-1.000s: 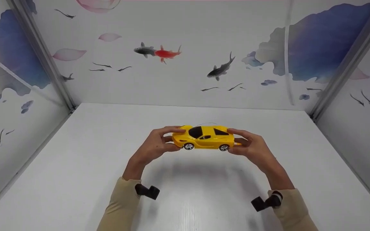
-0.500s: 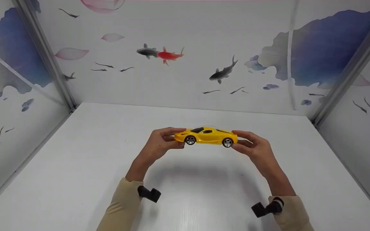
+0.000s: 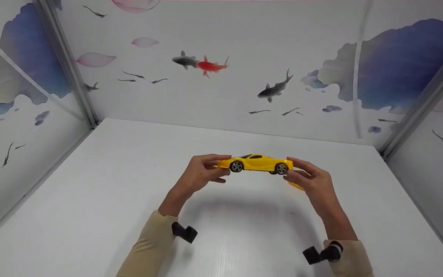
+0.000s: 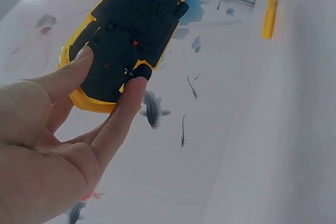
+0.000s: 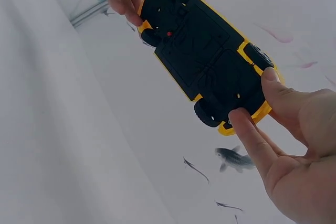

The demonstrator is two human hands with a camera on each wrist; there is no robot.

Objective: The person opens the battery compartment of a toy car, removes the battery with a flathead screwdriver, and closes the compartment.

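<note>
A yellow toy car (image 3: 262,163) with dark windows is held level above the white table, its side turned toward the head camera. My left hand (image 3: 202,173) grips its front end, and my right hand (image 3: 315,182) grips the rear end. Both wrist views show the car's black underside (image 4: 131,35), with a small red spot near the front. A screwdriver (image 4: 269,18) with a yellow handle lies on the table in the left wrist view. In the head view, an orange-yellow piece (image 3: 295,186) shows just below the right hand, mostly hidden.
The white table (image 3: 90,200) is enclosed by panels (image 3: 221,100) printed with fish and petals. Metal posts (image 3: 67,65) stand at the back corners. Black wrist cameras (image 3: 185,232) are strapped over the beige sleeves (image 3: 146,246).
The car has tilted so that its roof and windscreen turn out of sight and its side shows. An orange-yellow piece now shows below the right hand. The head view has shifted slightly.
</note>
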